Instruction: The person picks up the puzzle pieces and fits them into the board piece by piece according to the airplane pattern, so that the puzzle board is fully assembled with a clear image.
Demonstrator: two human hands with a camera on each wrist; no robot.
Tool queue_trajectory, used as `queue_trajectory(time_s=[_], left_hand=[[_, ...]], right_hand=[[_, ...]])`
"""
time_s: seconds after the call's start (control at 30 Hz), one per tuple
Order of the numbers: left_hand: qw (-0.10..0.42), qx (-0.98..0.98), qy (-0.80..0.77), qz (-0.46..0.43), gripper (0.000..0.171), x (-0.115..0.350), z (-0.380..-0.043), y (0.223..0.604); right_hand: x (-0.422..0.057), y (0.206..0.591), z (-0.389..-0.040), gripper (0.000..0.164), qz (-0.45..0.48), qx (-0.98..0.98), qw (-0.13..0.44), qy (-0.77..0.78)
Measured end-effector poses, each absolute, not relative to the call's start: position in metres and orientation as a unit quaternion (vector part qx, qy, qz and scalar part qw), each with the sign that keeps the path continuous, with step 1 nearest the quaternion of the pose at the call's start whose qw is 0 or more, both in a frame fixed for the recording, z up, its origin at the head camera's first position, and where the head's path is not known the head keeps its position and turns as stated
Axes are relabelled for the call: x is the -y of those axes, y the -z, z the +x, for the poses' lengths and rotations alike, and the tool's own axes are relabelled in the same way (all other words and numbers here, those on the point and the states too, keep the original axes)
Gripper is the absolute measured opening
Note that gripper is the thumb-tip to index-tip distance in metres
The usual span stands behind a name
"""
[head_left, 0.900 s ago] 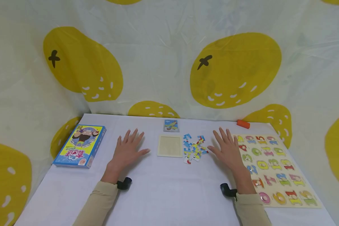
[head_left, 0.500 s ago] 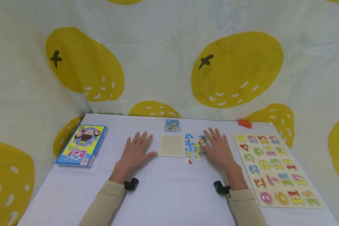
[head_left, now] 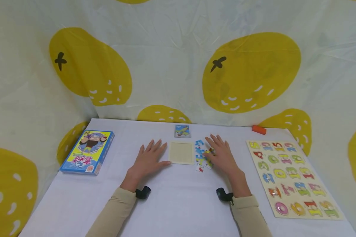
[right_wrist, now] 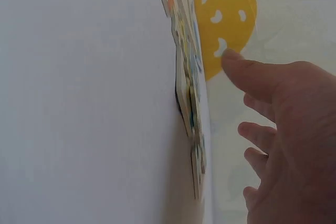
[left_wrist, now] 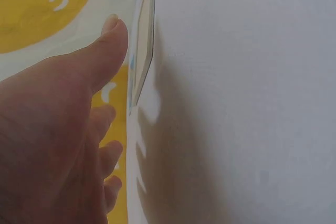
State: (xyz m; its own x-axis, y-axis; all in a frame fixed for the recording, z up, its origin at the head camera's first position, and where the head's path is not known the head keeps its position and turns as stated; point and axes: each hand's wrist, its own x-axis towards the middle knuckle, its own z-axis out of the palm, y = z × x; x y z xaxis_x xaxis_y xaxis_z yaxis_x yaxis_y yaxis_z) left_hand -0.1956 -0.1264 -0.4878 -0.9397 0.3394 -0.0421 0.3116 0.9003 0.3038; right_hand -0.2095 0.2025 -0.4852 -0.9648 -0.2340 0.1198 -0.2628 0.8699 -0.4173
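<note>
My left hand (head_left: 149, 160) is spread palm down in the head view, its thumb tip right at the left edge of a square wooden puzzle frame (head_left: 181, 153). Over the right part of a pile of jigsaw pieces (head_left: 200, 152) hovers my right hand (head_left: 222, 156), fingers spread and holding nothing; it hides some pieces. The pieces are blue, yellow, white and red. In the left wrist view the wooden frame (left_wrist: 143, 40) shows edge-on beyond the thumb. The right wrist view has the jigsaw pieces (right_wrist: 182, 72) lying flat, partly overlapping, with the fingers above table level.
Behind the frame lies a small picture card (head_left: 182, 131) with a yellow plane. A blue and yellow box (head_left: 87, 152) is at the left. On the right lie a wooden number board (head_left: 293, 179) and an orange cylinder (head_left: 259, 129). A patterned cloth hangs behind.
Both hands have moved inward: the left one toward the wooden frame, the right one leftward from beside the number board to over the jigsaw pieces. The view has shifted slightly.
</note>
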Motion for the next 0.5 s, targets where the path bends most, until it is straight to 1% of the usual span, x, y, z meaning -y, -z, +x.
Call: queue_trajectory(time_s=[0.23,0.5], left_hand=[[0.056,-0.97,-0.155,0.178,0.084,0.121,-0.197,0.491],[0.053,-0.971,-0.147,0.183,0.08,0.112,-0.198,0.493]], right_hand=[[-0.186,0.481,-0.214,0.064,0.134,0.961,0.02,-0.243],[-0.167,0.49,-0.23,0.057,0.091,0.953,-0.012,-0.289]])
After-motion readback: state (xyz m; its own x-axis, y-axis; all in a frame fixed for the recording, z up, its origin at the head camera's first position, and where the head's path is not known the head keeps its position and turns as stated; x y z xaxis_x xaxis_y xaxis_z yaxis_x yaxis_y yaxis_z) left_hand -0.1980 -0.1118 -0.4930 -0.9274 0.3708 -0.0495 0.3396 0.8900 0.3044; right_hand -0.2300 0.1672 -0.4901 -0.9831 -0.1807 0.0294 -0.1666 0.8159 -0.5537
